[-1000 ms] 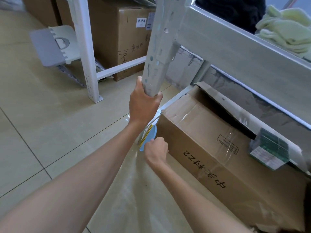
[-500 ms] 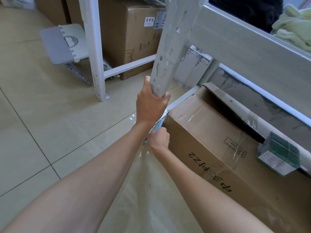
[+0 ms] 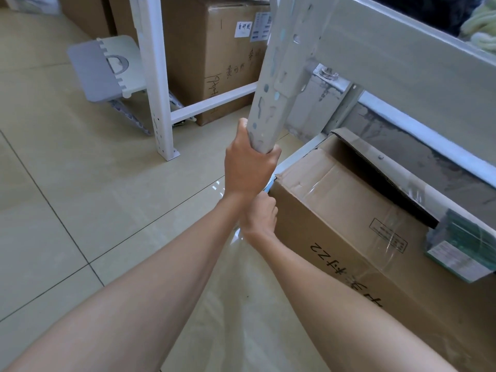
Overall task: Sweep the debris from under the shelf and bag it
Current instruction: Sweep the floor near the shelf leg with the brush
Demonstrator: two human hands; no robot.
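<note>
left hand [image 3: 248, 167] round near-upright shelf post [image 3: 271, 98], its top toward upper right

The shelf is pale grey metal. Its slotted post [image 3: 271, 98] leans above the cardboard box's [image 3: 349, 210] left end, and the left hand [image 3: 248, 167] grips the post's lower end. The shelf beam [image 3: 402, 57] runs right from the post, above the box's back. A thin blue sliver of a tool [image 3: 269, 187] shows at the box's upper left corner; the right hand [image 3: 259, 214] curls just below it and the rest is hidden. A clear plastic bag [image 3: 241, 304], glossy and wrinkled, lies flat on the floor along the box's front.
</note>
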